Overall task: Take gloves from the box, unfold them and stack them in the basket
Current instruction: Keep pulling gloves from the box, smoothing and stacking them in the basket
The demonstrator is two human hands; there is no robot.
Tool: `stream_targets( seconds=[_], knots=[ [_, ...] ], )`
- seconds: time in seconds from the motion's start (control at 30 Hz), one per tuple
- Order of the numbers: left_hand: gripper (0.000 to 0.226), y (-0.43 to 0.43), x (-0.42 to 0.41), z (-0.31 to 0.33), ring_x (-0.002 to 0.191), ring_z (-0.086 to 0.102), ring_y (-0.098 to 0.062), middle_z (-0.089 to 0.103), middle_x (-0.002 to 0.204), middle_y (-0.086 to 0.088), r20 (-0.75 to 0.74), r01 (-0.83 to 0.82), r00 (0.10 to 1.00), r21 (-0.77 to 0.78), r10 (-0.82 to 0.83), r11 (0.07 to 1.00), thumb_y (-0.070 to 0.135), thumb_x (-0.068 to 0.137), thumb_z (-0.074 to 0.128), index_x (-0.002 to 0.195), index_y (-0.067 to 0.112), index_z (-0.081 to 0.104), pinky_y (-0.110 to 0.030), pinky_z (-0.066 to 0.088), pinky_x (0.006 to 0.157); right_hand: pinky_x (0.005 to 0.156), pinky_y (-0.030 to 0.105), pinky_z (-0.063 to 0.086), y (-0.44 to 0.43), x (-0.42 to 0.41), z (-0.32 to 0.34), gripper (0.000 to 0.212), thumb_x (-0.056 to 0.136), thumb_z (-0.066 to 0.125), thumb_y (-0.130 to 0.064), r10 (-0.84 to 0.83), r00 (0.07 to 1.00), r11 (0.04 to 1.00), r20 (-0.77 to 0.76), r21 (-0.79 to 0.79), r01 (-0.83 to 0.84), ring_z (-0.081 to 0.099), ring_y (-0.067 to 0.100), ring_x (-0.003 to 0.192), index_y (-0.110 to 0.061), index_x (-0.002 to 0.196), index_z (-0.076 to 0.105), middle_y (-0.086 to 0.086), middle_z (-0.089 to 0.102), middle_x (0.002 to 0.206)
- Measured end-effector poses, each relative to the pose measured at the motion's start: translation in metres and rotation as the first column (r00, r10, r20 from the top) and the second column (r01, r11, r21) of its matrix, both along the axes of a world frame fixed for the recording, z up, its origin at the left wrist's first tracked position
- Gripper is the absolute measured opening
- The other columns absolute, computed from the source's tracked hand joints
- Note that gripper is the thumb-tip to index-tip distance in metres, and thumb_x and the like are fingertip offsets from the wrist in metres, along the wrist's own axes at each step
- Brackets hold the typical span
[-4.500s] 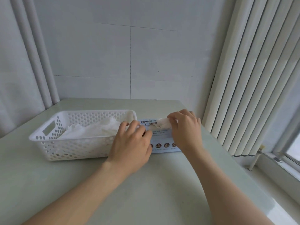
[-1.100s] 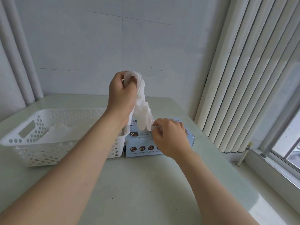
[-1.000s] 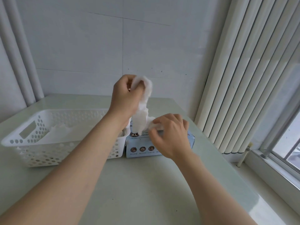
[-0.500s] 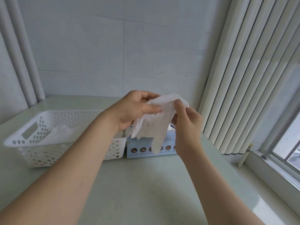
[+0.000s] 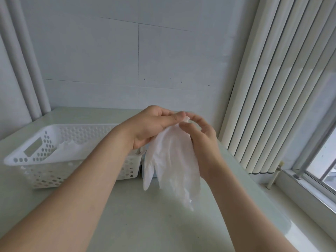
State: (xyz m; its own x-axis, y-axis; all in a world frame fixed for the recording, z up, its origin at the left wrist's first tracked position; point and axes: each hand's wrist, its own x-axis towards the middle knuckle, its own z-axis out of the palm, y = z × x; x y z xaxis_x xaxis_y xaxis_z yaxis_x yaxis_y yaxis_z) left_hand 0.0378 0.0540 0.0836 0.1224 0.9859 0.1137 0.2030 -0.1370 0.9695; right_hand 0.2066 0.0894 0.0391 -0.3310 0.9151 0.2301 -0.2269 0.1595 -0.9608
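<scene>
A white disposable glove (image 5: 172, 160) hangs unfolded in the air above the table, fingers pointing down. My left hand (image 5: 151, 126) pinches its top edge between thumb and fingers. My right hand (image 5: 201, 142) is at the same top edge, its fingertips on the cuff and its palm against the glove's right side. The white perforated basket (image 5: 45, 142) stands at the left with white gloves (image 5: 71, 148) lying inside. The glove box is almost wholly hidden behind the hanging glove and my hands; only a sliver (image 5: 142, 168) shows by the basket.
The pale green table (image 5: 145, 224) stretches toward me. A white wall stands behind it. Vertical blinds (image 5: 272, 88) hang at the right, with a window sill and frame (image 5: 309, 184) beyond the table's right edge.
The glove came out of the box, was lifted by my left hand, and now hangs opened out lengthwise. Both hands met at its top edge.
</scene>
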Motion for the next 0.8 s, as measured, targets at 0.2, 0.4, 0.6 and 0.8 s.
stream_targets(
  seconds=[0.2,0.4,0.6,0.8],
  knots=[
    [0.044,0.016,-0.007,-0.008,0.069,0.063,-0.022,0.065,0.076,-0.002,-0.117,-0.376,0.909,0.187,0.401,0.908,0.046,0.104,0.061,0.093,0.006,0.074,-0.033,0.051,0.073,0.069,0.035,0.060,0.004,0.001,-0.005,0.012,0.091,0.071,-0.020,-0.091,0.957,0.996,0.275,0.018,0.090,0.075,0.024,0.077,-0.022,0.099,0.080,0.002,0.080,0.085],
    [0.033,0.017,-0.012,-0.004,0.070,0.038,-0.017,0.040,0.079,0.000,-0.255,-0.445,0.832,0.224,0.493,0.867,0.038,0.113,0.040,0.091,0.014,0.048,-0.032,0.031,0.062,0.069,0.037,0.055,0.002,0.002,-0.004,0.018,0.095,0.075,-0.031,-0.166,0.964,0.985,0.210,0.074,0.154,0.069,0.022,0.072,-0.016,0.087,0.081,0.012,0.078,0.086],
    [0.028,0.002,-0.023,0.007,0.080,0.044,-0.018,0.048,0.093,-0.005,-0.242,-0.482,0.791,0.320,0.562,0.816,0.034,0.113,0.042,0.105,0.011,0.056,-0.033,0.037,0.069,0.067,0.037,0.052,0.001,0.007,-0.003,0.031,0.092,0.079,-0.033,0.052,0.963,0.998,0.263,0.014,-0.058,0.069,0.029,0.073,-0.002,0.088,0.076,0.025,0.075,0.089],
    [0.025,-0.008,-0.037,0.006,0.081,0.053,-0.008,0.057,0.096,0.007,-0.100,-0.615,0.711,0.394,0.697,0.683,0.034,0.112,0.042,0.114,0.014,0.057,-0.025,0.043,0.069,0.062,0.035,0.052,-0.003,0.001,0.001,0.017,0.097,0.070,-0.019,0.177,0.984,0.979,0.027,-0.103,-0.173,0.064,0.031,0.071,-0.005,0.088,0.066,0.017,0.067,0.082]
  ],
)
